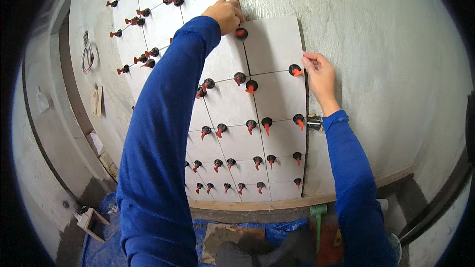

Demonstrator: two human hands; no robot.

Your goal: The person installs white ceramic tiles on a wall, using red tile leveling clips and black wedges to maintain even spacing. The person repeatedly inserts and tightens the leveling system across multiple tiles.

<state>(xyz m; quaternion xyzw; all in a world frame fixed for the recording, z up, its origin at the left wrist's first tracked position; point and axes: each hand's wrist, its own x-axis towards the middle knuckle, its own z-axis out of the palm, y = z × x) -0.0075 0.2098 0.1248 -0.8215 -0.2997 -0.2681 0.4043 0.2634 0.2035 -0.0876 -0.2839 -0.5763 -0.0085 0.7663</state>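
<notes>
A pale wall tile (273, 44) forms the upper right corner of the tiled area, its top edge exposed. Near that tile's upper left corner is my left hand (225, 16), fingers curled in; what they hold, if anything, is hidden. Just below it sits a black and red tile-levelling clip (241, 33), somewhat blurred. My right hand (320, 75) is at the tile's right edge, thumb and fingertips pinched together; I cannot make out anything between them. Close to its fingers, another levelling clip (295, 70) with an orange handle sits at the tile's lower right corner.
Several more levelling clips (251, 87) line the tile joints. Bare grey wall (376, 84) lies to the right. A wooden batten (316, 198) runs along the bottom. Below are a green-handled tool (318, 212), a stained board (217, 237) and blue sheeting (96, 247). Wires (87, 55) hang at left.
</notes>
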